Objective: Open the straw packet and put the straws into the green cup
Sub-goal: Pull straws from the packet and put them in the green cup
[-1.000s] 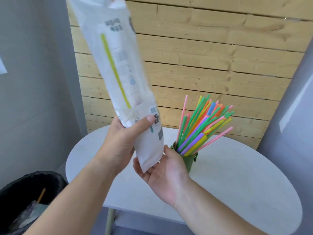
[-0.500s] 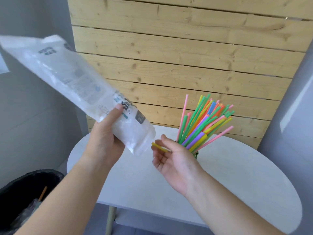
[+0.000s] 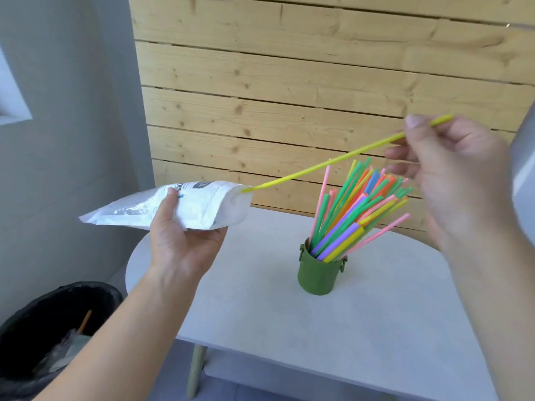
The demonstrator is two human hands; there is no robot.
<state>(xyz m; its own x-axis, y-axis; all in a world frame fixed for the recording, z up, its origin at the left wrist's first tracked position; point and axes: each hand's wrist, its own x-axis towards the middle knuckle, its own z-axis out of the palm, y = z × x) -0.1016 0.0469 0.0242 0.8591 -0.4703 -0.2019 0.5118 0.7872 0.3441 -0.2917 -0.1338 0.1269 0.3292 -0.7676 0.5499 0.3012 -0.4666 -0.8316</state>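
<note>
While the left hand (image 3: 185, 235) grips the straw packet (image 3: 185, 208) from below, its fingers (image 3: 169, 204) curled round the white bag with the thumb laid across the upper face, the packet lies almost level in the air over the left end of the surface (image 3: 376, 328). Its mouth is turned to the right. A single yellow straw (image 3: 333, 162) slants up from that mouth toward the right. Its low tip is at the packet's edge, though whether it sits inside or just outside cannot be told. The right hand (image 3: 451, 175), somewhat blurred, pinches the straw close to its high end between thumb and forefinger, with a short length poking out beyond. Its other fingers are loosely bent and hold nothing else.

Below the slanting straw, the green cup (image 3: 318, 273) stands upright on the pale surface, between the two hands and farther off than they are. It holds a thick bundle of straws (image 3: 356, 215) in pink, green, orange, purple, blue and yellow, fanned out and leaning to the right. The yellow straw passes above the bundle's tips, apart from the cup.

A wall of wooden planks (image 3: 289, 82) rises at the far side. At the near left, on the floor, stands a bin with a black liner (image 3: 43, 322).
</note>
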